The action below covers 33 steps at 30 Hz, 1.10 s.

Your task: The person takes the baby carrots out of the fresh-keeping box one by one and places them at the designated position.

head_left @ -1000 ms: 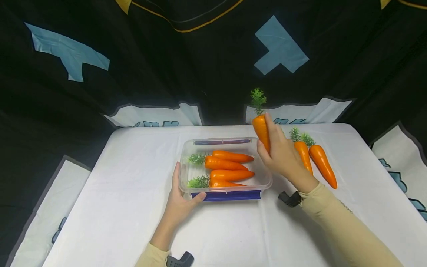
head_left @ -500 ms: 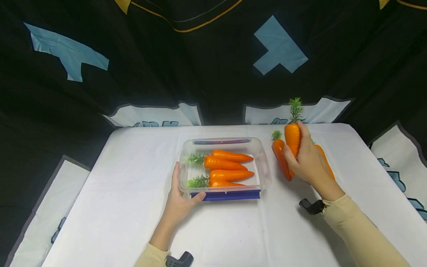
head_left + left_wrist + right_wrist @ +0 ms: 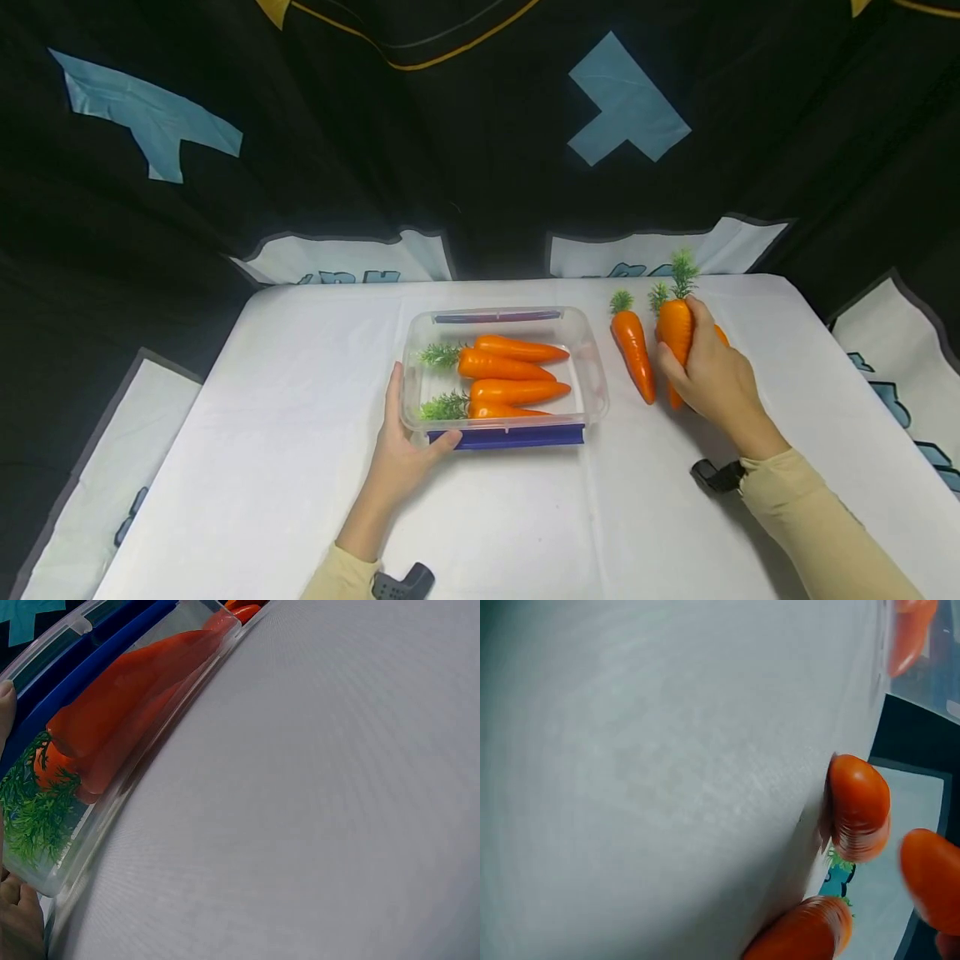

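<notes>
A clear plastic food container (image 3: 592, 379) with a blue clip (image 3: 517, 437) along its front holds several carrots (image 3: 517, 392) with green tops. My left hand (image 3: 401, 462) grips its front left corner, thumb on the front by the clip and fingers along the left wall. My right hand (image 3: 716, 383) holds a carrot (image 3: 674, 329) top upward, right of the container. Left of that hand a loose carrot (image 3: 633, 354) lies on the table. Behind the hand are parts of other carrots. The right wrist view shows the held carrot (image 3: 930, 877), blurred, beside two more.
A white cloth covers the table (image 3: 300, 400). Black drapery (image 3: 450, 167) with blue patches hangs behind it. The container's second clip (image 3: 498, 317) runs along its far side. Each wrist wears a dark camera, such as the right wrist camera (image 3: 717, 477).
My right hand has carried the carrot from the container's right edge to the right, then lower over the loose carrots. My left hand and the container have stayed put.
</notes>
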{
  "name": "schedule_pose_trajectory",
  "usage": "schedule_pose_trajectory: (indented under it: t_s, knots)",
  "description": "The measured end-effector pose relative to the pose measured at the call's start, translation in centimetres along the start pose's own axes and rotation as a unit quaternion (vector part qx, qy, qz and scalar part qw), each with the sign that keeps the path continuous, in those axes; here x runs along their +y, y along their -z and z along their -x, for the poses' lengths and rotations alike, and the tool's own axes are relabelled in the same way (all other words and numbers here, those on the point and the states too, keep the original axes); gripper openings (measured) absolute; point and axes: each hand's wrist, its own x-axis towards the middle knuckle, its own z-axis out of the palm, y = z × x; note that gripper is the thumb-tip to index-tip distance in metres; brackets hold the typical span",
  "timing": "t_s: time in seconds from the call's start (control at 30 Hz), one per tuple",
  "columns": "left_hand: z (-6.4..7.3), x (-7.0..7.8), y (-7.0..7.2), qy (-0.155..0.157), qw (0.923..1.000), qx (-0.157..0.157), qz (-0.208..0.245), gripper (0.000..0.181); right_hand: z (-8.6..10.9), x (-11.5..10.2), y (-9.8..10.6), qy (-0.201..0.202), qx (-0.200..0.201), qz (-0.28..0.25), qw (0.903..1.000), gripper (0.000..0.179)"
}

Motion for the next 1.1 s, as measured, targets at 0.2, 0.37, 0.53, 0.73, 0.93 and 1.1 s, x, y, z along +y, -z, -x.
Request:
schedule_pose_trajectory:
  t_s: [0.2,0.37,0.53,0.73,0.93,1.1]
  knots:
    - [0.0,0.1,0.0,0.002,1.0000,0.002,-0.002,0.119,-0.3,1.0,-0.9,-0.001,-0.026,0.007,0.9996,0.077]
    - [0.0,0.2,0.0,0.007,1.0000,0.003,-0.003,0.119,-0.4,1.6,-1.6,0.003,-0.055,0.024,0.9982,0.078]
    - [0.0,0.1,0.0,0.005,1.0000,0.001,-0.002,0.119,-0.4,2.0,-2.1,0.006,-0.077,0.036,0.9964,0.079]
    - [0.1,0.1,0.0,0.001,1.0000,0.001,-0.001,0.119,-0.8,2.1,-2.5,-0.006,-0.114,0.051,0.9922,0.079]
    - [0.1,0.0,0.0,0.004,1.0000,-0.002,0.003,0.119,-1.0,2.1,-3.0,0.004,-0.119,0.065,0.9907,0.076]
    - [0.1,-0.1,0.0,0.009,0.9999,-0.003,0.003,0.120,-1.1,2.2,-3.4,0.007,-0.132,0.076,0.9883,0.075]
